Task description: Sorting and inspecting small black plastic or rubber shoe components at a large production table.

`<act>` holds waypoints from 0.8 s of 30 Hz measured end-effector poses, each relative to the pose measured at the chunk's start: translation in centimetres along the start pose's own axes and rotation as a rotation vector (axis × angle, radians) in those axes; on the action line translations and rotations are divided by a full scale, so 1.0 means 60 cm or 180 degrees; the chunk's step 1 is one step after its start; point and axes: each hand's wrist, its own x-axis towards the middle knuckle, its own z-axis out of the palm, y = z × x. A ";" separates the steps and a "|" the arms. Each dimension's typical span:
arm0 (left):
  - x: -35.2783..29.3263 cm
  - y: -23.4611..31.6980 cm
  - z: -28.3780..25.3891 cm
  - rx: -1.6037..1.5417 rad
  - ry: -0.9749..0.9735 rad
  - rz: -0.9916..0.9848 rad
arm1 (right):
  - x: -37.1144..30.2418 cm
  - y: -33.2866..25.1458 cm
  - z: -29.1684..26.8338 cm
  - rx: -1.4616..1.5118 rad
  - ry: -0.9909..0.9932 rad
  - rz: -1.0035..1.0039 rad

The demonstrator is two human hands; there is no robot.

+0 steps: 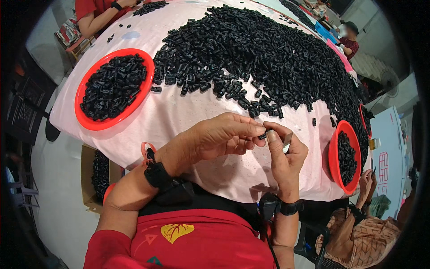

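Pieces, small, black and far too many to count, make one broad heap [251,54] on the one pink-covered table [174,112] before you. One black piece [262,136] is between your two hands, just off the near edge of the heap. Your left hand [217,136] has its thumb and forefinger pinched together on that piece, the other three fingers curled loosely beneath. Your right hand [286,157] is nearly closed too: its thumb and forefinger meet the same piece, and one silver blade-like strip [287,142] is gripped among its fingers (how it is lodged there, you cannot tell from this angle).

You have three red basins about the heap: a left basin [150,74] filled with black pieces, a right basin [333,157] holding more, and a third basin [362,117], half hidden, at the heap's right edge. One cardboard box [88,175] with black pieces inside stands below the heap's left side. You wear two black wristbands [157,175], one per wrist. At least three co-workers [92,22] are around the heap, one beyond its left end, two along its right.
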 end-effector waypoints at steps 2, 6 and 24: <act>0.000 -0.001 0.001 -0.0035 -0.0013 -0.0020 | 0.001 0.003 0.000 0.0006 0.0003 -0.0035; 0.000 0.002 -0.001 -0.0269 -0.0122 0.0002 | 0.002 -0.004 -0.005 -0.0161 0.0313 -0.0034; 0.001 -0.006 -0.003 -0.0405 -0.0222 -0.0063 | 0.001 -0.006 -0.008 -0.0877 -0.0286 0.0284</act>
